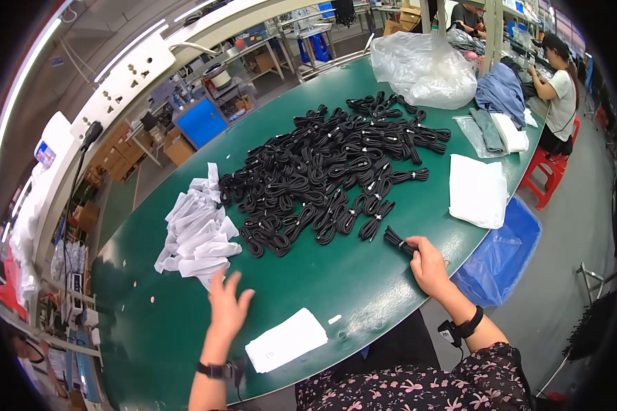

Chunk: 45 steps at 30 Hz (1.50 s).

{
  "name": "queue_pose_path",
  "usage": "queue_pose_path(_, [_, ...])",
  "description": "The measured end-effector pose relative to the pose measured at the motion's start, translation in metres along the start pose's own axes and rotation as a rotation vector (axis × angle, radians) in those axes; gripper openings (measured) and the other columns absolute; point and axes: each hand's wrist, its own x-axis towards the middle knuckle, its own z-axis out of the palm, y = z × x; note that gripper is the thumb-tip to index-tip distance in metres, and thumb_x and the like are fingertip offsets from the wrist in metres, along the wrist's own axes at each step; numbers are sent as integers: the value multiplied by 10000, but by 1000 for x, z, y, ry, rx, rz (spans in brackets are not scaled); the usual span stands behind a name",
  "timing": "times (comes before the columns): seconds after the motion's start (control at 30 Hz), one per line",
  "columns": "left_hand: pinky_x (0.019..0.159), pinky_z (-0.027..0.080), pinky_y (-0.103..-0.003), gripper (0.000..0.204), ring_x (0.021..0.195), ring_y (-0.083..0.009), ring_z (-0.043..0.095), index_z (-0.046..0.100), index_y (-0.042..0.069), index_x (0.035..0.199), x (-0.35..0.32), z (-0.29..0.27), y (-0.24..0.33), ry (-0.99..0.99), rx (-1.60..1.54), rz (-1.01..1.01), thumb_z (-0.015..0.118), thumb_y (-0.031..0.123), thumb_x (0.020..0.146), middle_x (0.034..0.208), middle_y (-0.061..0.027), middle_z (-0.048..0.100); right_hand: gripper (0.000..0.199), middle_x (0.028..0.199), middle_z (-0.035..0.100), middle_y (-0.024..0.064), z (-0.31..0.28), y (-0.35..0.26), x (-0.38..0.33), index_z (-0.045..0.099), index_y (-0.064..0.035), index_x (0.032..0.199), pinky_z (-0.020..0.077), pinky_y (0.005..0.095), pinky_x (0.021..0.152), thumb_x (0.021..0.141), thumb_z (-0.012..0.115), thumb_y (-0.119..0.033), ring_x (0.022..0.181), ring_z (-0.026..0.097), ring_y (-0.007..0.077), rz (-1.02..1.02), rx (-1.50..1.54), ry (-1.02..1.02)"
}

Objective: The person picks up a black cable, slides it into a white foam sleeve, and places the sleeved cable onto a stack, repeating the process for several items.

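In my right hand is a bundled black cable, its coil end sticking out past my fingers toward the left. My left hand has its fingers apart and holds nothing; it is just in front of a heap of white wrapped pieces, near their lower end. A large pile of bundled black cables covers the middle of the green table. Between my forearms, close to the table's front edge, lies a stack of white paper slips.
White folded sheets lie at the right edge, above a blue bin with a plastic liner. Behind are a clear plastic bag and blue cloth. A person sits on a red stool. A power strip runs along the left.
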Motion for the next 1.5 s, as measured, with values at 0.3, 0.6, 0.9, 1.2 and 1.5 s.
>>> queue_pose_path(0.3, [665,522,-310,256,786,-221,604,630,7,969,-80,13,110,-161,-663,127,763,51,754,944,-94,576,245,913,633,168,-2,-5,-1,570,-1,1051,509,340,683,852,668,-105,769,643,290,20,-15,-35])
queue_pose_path(0.6, [678,498,-356,222,765,-283,585,572,11,920,-92,31,120,0,-556,112,733,79,782,900,-139,536,142,867,610,149,0,-5,-4,599,-8,953,494,360,673,856,657,-95,748,624,296,-121,-163,-7])
queue_pose_path(0.9, [657,485,-363,133,718,-286,585,559,-15,860,-80,40,117,110,-651,67,674,-4,795,846,-138,550,180,776,662,75,17,-39,-7,639,11,1000,463,277,649,934,608,-154,705,581,128,325,328,-110])
queue_pose_path(1.2, [664,480,-382,74,749,-315,584,554,-17,859,-90,33,122,44,-775,-86,621,-7,830,861,-143,562,146,844,609,89,33,-101,-41,637,-5,1020,464,298,666,899,631,-86,729,585,207,-276,191,-440])
queue_pose_path(1.5, [648,459,-371,51,723,-311,559,544,-24,866,-89,25,119,126,-833,6,589,-29,842,847,-146,544,154,856,601,127,40,-103,-32,634,-17,996,487,369,675,885,646,-124,767,609,297,-359,229,-620])
